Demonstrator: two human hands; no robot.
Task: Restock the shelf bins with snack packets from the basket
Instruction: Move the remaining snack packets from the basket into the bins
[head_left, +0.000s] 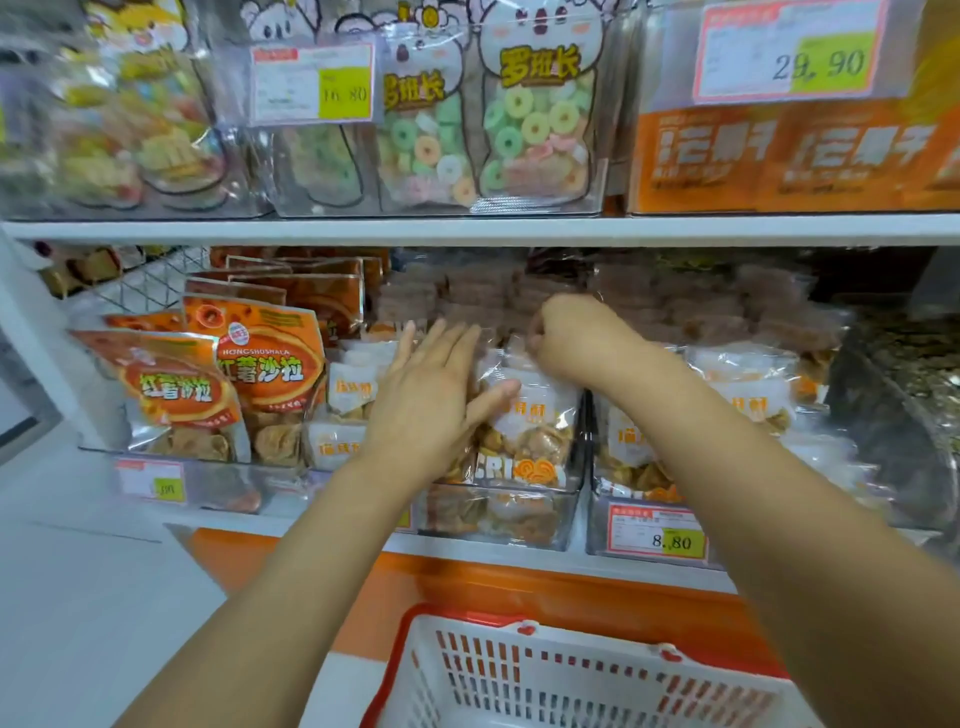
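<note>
Clear, white-labelled packet (530, 415): right hand (566, 338) pinches its top, left hand (426, 384) spread flat.

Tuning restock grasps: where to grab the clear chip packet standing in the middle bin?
Pinch the flat top seal of the packet from above and in front. It stands upright in the bin, packets close on both sides, so only the top edge is free. The right hand pinches there; the left hand rests on its face.

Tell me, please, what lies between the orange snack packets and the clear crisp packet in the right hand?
Head view: the open left hand lies there, with white-labelled packets behind it.
</note>
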